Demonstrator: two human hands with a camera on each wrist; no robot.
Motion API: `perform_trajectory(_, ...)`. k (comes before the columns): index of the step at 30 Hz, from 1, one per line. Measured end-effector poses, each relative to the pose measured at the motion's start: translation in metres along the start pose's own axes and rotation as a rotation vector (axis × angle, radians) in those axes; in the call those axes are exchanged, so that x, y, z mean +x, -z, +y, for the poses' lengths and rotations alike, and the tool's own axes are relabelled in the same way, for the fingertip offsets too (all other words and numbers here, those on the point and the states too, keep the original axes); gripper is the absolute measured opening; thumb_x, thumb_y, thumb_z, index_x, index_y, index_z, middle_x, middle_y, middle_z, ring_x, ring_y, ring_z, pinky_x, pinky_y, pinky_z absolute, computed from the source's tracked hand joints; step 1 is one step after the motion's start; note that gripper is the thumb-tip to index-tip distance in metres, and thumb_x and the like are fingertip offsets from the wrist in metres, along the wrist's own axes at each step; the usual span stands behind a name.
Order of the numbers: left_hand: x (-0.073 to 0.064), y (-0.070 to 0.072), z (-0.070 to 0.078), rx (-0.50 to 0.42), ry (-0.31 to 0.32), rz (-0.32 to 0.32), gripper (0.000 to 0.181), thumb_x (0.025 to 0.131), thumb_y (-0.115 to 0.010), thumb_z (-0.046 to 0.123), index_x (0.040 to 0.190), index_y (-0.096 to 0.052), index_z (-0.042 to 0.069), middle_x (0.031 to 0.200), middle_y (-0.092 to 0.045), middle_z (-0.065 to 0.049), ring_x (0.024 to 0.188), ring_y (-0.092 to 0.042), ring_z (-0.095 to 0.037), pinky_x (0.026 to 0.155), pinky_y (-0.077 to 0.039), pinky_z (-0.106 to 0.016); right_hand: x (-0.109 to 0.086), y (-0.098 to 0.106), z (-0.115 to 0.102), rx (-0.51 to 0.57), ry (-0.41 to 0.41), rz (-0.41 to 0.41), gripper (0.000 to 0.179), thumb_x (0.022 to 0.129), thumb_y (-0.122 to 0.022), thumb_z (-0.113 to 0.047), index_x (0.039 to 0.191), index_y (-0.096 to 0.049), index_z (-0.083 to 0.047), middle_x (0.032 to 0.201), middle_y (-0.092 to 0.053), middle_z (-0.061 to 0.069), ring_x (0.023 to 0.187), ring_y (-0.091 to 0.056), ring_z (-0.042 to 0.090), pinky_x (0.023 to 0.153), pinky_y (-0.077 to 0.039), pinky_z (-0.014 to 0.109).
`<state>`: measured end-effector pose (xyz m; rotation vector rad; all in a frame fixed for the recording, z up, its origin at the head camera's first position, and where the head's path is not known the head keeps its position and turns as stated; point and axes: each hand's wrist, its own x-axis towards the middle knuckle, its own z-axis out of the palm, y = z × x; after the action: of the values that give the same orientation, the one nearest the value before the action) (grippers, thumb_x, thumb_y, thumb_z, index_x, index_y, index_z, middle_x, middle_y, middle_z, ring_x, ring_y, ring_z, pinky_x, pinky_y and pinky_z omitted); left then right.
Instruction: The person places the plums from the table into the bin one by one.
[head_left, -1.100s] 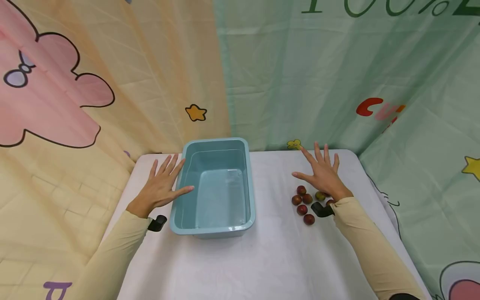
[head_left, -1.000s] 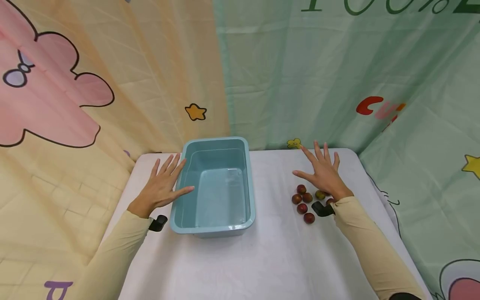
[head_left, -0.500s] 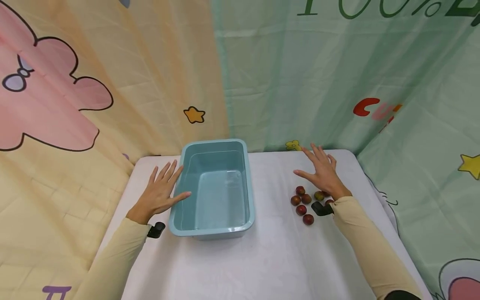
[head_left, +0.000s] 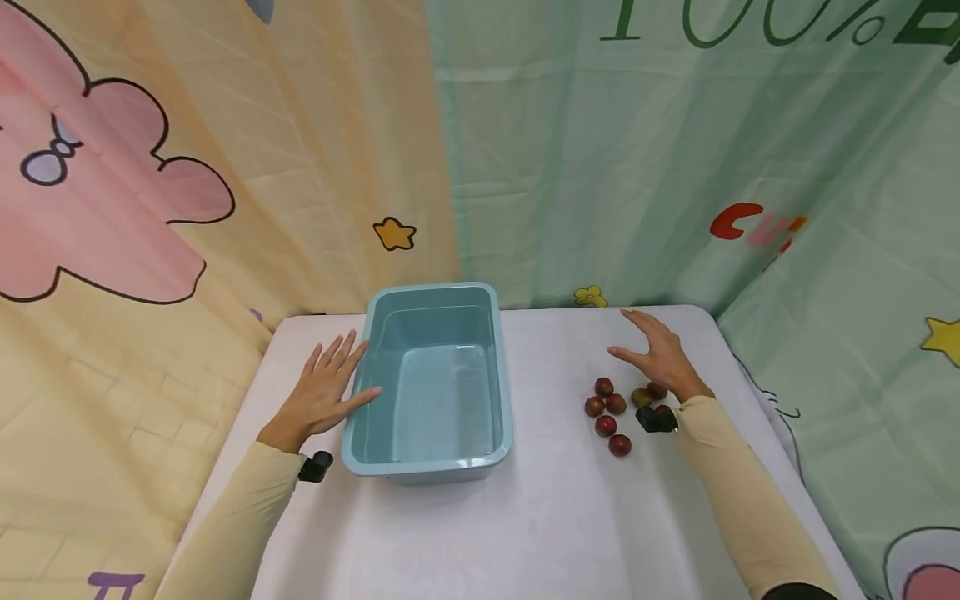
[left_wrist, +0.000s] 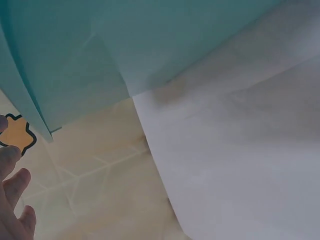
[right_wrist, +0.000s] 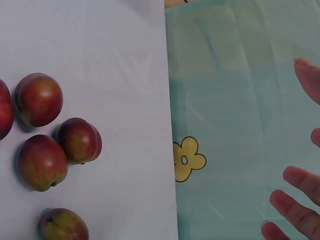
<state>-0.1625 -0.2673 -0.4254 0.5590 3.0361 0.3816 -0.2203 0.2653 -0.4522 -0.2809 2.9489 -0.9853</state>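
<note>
My left hand (head_left: 318,398) hovers at the left side of a light-blue plastic basin (head_left: 505,400), its fingers spread and its thumb reaching over the rim. Whether it touches the rim cannot be told. In the left wrist view, fingertips (left_wrist: 17,185) show at the lower left, apart from the basin wall (left_wrist: 65,60). My right hand (head_left: 663,358) is held just beyond a loose group of plums, holding nothing, its fingers gently bent. Most are dark red, like the front plum (head_left: 619,445); one greenish plum (head_left: 641,397) lies near the wrist. The right wrist partly hides others.
A white-covered table (head_left: 555,517) carries the basin and plums. Printed curtains (head_left: 570,167) hang along its back and sides. A black wrist camera (head_left: 656,419) on the right wrist sits over some plums, and another camera (head_left: 315,467) is on the left wrist.
My right hand has drawn back slightly toward me and to the right, its spread fingers coming together and bending. The left hand stays nearly in place. The head view has tilted slightly.
</note>
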Motion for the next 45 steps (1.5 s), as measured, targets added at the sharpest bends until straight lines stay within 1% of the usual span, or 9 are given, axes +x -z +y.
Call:
perform_trajectory(7,0.001,-0.006,-0.008,-0.019,0.022,0.002,0.089,0.090,-0.053,0.055,0.152,-0.019,0.000,0.159,-0.008,-0.021,0.146,-0.005,-0.041,0.114,0.002,-0.057,-0.001,-0.015,0.021,0.108,-0.022,-0.005,0.079,0.088,-0.071,-0.036,0.150,-0.032,-0.006,0.152,-0.030,0.024,0.138,-0.027,0.043,0.107,-0.025,0.063)
perform_trajectory(11,0.002,-0.008,-0.011,-0.027,0.014,0.007,0.088,0.091,-0.053,0.053,0.152,-0.020,-0.001,0.159,-0.009,-0.021,0.145,-0.006,-0.041,0.113,0.000,-0.059,-0.002,-0.027,0.031,0.163,-0.037,-0.004,0.078,0.087,-0.071,-0.035,0.149,-0.034,-0.005,0.150,-0.033,0.023,0.134,-0.033,0.043,0.104,-0.030,0.062)
perform_trajectory(18,0.002,-0.012,-0.012,-0.032,0.001,0.008,0.086,0.092,-0.051,0.053,0.152,-0.018,0.001,0.159,-0.010,-0.020,0.146,-0.006,-0.041,0.114,0.001,-0.057,-0.005,-0.045,0.041,0.227,-0.118,-0.035,0.079,0.086,-0.071,-0.040,0.150,-0.033,-0.010,0.151,-0.032,0.021,0.133,-0.033,0.043,0.103,-0.030,0.064)
perform_trajectory(25,0.003,-0.018,-0.013,-0.039,-0.025,0.034,0.082,0.094,-0.050,0.050,0.151,-0.021,-0.002,0.159,-0.014,-0.021,0.145,-0.010,-0.042,0.113,-0.003,-0.059,-0.009,-0.060,0.049,0.343,-0.168,-0.048,0.076,0.086,-0.072,-0.038,0.149,-0.036,-0.012,0.150,-0.034,0.018,0.135,-0.032,0.042,0.103,-0.032,0.062)
perform_trajectory(28,0.006,-0.020,-0.011,-0.043,-0.034,0.048,0.082,0.094,-0.051,0.049,0.151,-0.022,-0.003,0.158,-0.016,-0.022,0.144,-0.012,-0.042,0.113,-0.005,-0.059,-0.009,-0.066,0.050,0.351,-0.169,-0.040,0.072,0.088,-0.070,-0.034,0.148,-0.036,-0.012,0.149,-0.037,0.019,0.133,-0.034,0.041,0.103,-0.033,0.061)
perform_trajectory(32,0.009,-0.021,-0.010,-0.042,-0.041,0.049,0.082,0.094,-0.051,0.049,0.151,-0.021,-0.003,0.158,-0.016,-0.021,0.144,-0.013,-0.043,0.113,-0.005,-0.059,-0.009,-0.072,0.049,0.321,-0.174,-0.026,0.070,0.089,-0.069,-0.032,0.148,-0.037,-0.012,0.148,-0.038,0.019,0.132,-0.036,0.041,0.104,-0.032,0.060)
perform_trajectory(37,0.010,-0.022,-0.011,-0.036,-0.035,0.030,0.076,0.097,-0.046,0.045,0.152,-0.019,-0.001,0.159,-0.015,-0.019,0.143,-0.014,-0.043,0.113,-0.005,-0.059,-0.011,-0.079,0.049,0.298,-0.190,-0.024,0.068,0.090,-0.069,-0.029,0.148,-0.038,-0.011,0.147,-0.039,0.021,0.130,-0.038,0.042,0.103,-0.034,0.060)
perform_trajectory(42,0.009,-0.023,-0.015,-0.007,-0.054,0.023,0.070,0.100,-0.041,0.040,0.153,-0.017,0.000,0.159,-0.014,-0.018,0.142,-0.016,-0.044,0.113,-0.006,-0.059,-0.015,-0.085,0.051,0.292,-0.181,-0.016,0.065,0.090,-0.068,-0.027,0.146,-0.040,-0.008,0.145,-0.042,0.023,0.126,-0.042,0.043,0.102,-0.035,0.059)
perform_trajectory(45,0.009,-0.024,-0.017,0.019,-0.062,0.016,0.069,0.101,-0.039,0.038,0.153,-0.015,0.000,0.159,-0.014,-0.018,0.142,-0.017,-0.043,0.113,-0.008,-0.059,-0.017,-0.087,0.053,0.298,-0.198,-0.026,0.064,0.091,-0.067,-0.027,0.146,-0.040,-0.008,0.144,-0.042,0.024,0.125,-0.041,0.043,0.102,-0.035,0.060)
